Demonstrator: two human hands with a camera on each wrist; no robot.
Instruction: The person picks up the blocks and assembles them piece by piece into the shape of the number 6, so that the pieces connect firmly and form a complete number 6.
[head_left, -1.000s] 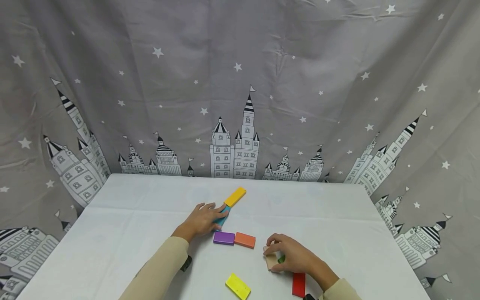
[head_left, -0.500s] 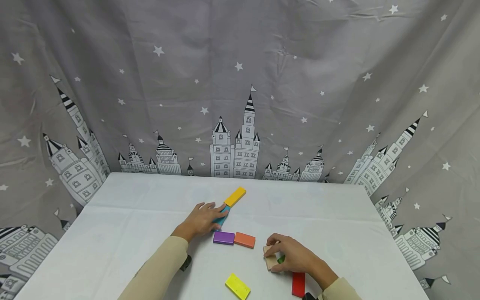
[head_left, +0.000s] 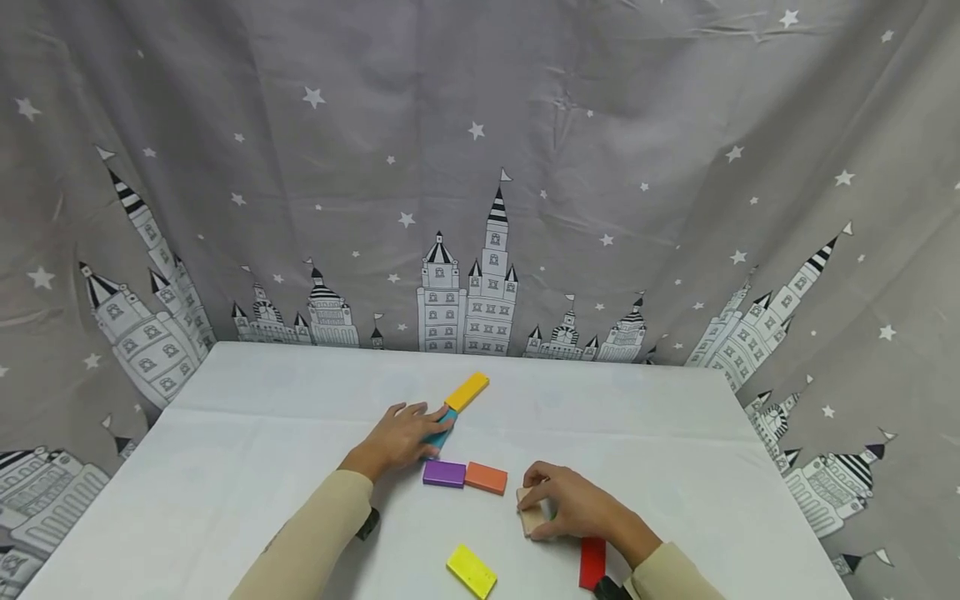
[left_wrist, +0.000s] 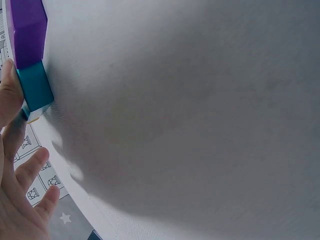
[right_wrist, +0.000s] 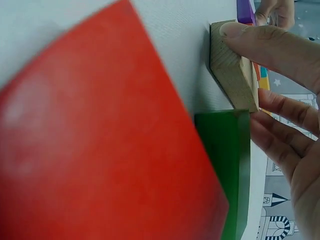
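Note:
My left hand [head_left: 399, 435] pinches a teal wooden block [head_left: 441, 432] between thumb and index finger; in the left wrist view the other fingers stick out loosely. A yellow-orange block [head_left: 467, 391] meets the teal block's far end. Close to its near end lies a purple block [head_left: 444, 474], with an orange block [head_left: 486, 478] end to end beside it. My right hand [head_left: 573, 502] holds a plain wood block [right_wrist: 227, 65] between its thumb and fingers, flat on the table. Partly hidden under that hand is a green block [right_wrist: 225, 165], close to the plain one.
A red block [head_left: 592, 562] lies below my right wrist. Nearer the front edge of view, a bright yellow block [head_left: 472, 572] sits tilted on the white-covered table [head_left: 225, 467]. Behind the table hangs a grey curtain [head_left: 345, 167] printed with castles and stars.
My right hand has slid the plain wood block slightly left, toward the orange block. My left hand keeps its place on the teal block. The head view has shifted a little.

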